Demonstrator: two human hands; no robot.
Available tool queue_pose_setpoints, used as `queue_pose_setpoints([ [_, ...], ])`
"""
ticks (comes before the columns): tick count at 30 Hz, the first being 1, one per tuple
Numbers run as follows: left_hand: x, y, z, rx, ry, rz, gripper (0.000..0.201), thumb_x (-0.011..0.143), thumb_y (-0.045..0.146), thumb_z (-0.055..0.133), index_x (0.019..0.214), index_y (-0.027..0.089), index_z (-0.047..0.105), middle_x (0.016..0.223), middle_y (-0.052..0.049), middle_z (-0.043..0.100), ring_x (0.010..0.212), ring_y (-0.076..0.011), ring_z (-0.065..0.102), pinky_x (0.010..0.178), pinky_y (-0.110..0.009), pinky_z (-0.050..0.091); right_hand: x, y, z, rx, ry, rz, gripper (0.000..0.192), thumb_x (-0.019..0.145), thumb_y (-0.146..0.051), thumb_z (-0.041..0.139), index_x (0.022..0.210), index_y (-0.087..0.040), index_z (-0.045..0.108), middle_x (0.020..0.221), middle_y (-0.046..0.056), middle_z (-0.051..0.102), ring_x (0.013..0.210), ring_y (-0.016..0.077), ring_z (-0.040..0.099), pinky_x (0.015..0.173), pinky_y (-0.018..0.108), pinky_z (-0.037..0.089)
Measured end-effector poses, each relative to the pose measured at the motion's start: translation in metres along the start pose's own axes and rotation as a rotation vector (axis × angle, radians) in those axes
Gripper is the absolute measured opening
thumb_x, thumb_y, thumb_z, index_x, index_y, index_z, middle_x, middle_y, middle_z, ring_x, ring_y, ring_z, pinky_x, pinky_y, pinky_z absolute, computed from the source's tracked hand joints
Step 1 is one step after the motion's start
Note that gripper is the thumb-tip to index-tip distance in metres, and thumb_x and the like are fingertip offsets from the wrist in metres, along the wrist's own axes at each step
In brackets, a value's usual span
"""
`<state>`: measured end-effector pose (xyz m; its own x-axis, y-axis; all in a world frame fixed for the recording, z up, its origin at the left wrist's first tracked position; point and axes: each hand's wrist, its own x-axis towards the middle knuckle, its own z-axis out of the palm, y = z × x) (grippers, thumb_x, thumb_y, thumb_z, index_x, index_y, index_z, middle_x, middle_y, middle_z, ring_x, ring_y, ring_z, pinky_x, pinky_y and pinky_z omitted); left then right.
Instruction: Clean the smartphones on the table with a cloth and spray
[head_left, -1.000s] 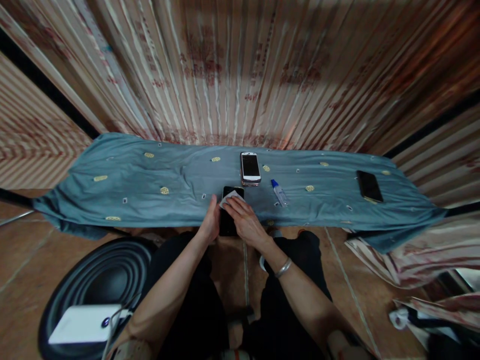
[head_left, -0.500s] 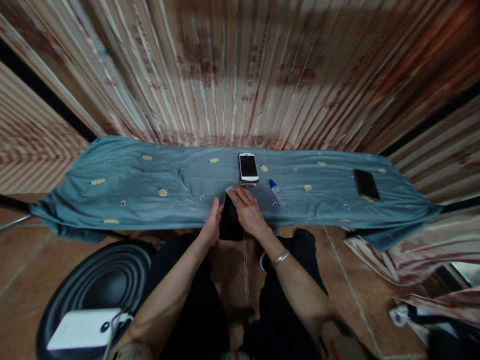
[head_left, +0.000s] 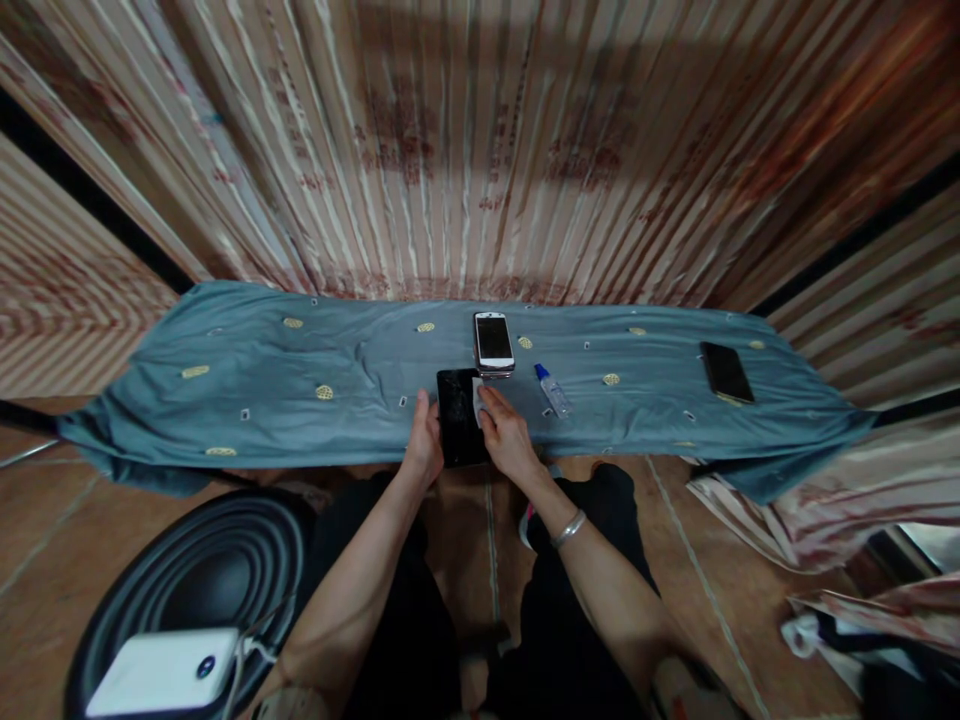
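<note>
Both forearms are stretched forward and drawn together. The left hand [head_left: 424,450] is curled edge-on, fingers closed; the right hand [head_left: 504,437] is laid palm-down, fingers bent.

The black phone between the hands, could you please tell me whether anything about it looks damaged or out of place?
The black phone hangs over the near edge of the blue cloth rather than lying fully on it. The left hand steadies its side while the right hand presses a small white wipe on the screen. No damage can be made out.

a long desk [head_left: 247,420] draped in a blue-grey cloth [head_left: 360,365] carries a dark phone [head_left: 457,430] at its near edge, a white phone [head_left: 493,343], a small bottle [head_left: 553,389] and a black phone [head_left: 725,371] far right.
</note>
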<state>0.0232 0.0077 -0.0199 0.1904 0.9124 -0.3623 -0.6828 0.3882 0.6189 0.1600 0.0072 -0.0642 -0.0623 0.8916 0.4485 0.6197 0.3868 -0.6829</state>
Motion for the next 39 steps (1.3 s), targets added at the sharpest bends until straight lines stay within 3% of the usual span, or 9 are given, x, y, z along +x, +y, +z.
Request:
queue_pose_setpoints([
  [9, 0.009, 0.001, -0.001, -0.001, -0.001, 0.088, 0.068, 0.085, 0.066, 0.046, 0.119, 0.011, 0.065, 0.11, -0.015, 0.073, 0.112, -0.0313, 0.065, 0.102, -0.045, 0.046, -0.021, -0.003, -0.004, 0.007, -0.059, -0.002, 0.044, 0.094, -0.022, 0.042, 0.135, -0.017, 0.056, 0.137, 0.013, 0.058, 0.129, 0.0234, 0.053, 0.111, 0.044, 0.042],
  [14, 0.016, 0.001, -0.001, 0.009, 0.033, 0.116, 0.073, 0.083, 0.069, 0.045, 0.119, 0.008, 0.064, 0.11, -0.016, 0.073, 0.114, -0.0316, 0.064, 0.103, -0.046, 0.045, -0.032, -0.006, -0.012, 0.14, -0.078, 0.106, 0.044, 0.09, -0.023, 0.047, 0.132, -0.02, 0.059, 0.135, 0.01, 0.061, 0.126, 0.0238, 0.056, 0.111, 0.043, 0.041],
  [17, 0.02, -0.001, 0.001, 0.01, 0.032, 0.11, 0.074, 0.082, 0.071, 0.045, 0.119, 0.01, 0.064, 0.111, -0.016, 0.072, 0.116, -0.0314, 0.062, 0.104, -0.046, 0.045, -0.034, -0.003, -0.014, 0.335, -0.04, 0.273, 0.042, 0.084, -0.027, 0.057, 0.125, -0.025, 0.064, 0.125, 0.005, 0.068, 0.118, 0.025, 0.061, 0.106, 0.044, 0.045],
  [20, 0.024, -0.003, 0.005, 0.012, 0.034, 0.107, 0.074, 0.082, 0.071, 0.044, 0.117, 0.01, 0.065, 0.111, -0.016, 0.072, 0.117, -0.0315, 0.062, 0.103, -0.046, 0.045, -0.032, 0.002, -0.015, 0.685, -0.021, 0.478, 0.039, 0.074, -0.035, 0.07, 0.111, -0.023, 0.07, 0.111, 0.004, 0.074, 0.103, 0.025, 0.068, 0.095, 0.041, 0.051],
  [25, 0.029, -0.004, 0.012, 0.034, -0.028, 0.051, 0.073, 0.082, 0.072, 0.044, 0.113, 0.01, 0.066, 0.11, -0.016, 0.073, 0.115, -0.032, 0.063, 0.102, -0.046, 0.046, -0.03, 0.004, -0.02, 1.079, -0.045, 0.704, 0.033, 0.062, -0.039, 0.081, 0.087, -0.019, 0.073, 0.08, 0.003, 0.075, 0.067, 0.0159, 0.066, 0.067, 0.028, 0.052],
  [35, 0.043, -0.011, 0.029, 0.102, -0.145, 0.069, 0.071, 0.077, 0.075, 0.047, 0.107, 0.014, 0.067, 0.11, -0.013, 0.072, 0.119, -0.0325, 0.058, 0.099, -0.045, 0.046, -0.016, 0.009, -0.033, 1.156, 0.056, 0.787, 0.024, 0.057, -0.03, 0.081, 0.076, -0.017, 0.073, 0.065, 0.002, 0.072, 0.055, 0.0127, 0.06, 0.055, 0.024, 0.046],
  [39, 0.05, -0.017, 0.027, 0.168, -0.017, 0.133, 0.063, 0.074, 0.072, 0.056, 0.105, 0.017, 0.065, 0.109, -0.01, 0.071, 0.114, -0.0288, 0.061, 0.088, -0.038, 0.05, -0.001, 0.014, -0.035, 1.181, 0.144, 0.786, 0.024, 0.053, -0.028, 0.082, 0.072, -0.017, 0.073, 0.064, 0.002, 0.071, 0.054, 0.0129, 0.06, 0.055, 0.025, 0.047],
])
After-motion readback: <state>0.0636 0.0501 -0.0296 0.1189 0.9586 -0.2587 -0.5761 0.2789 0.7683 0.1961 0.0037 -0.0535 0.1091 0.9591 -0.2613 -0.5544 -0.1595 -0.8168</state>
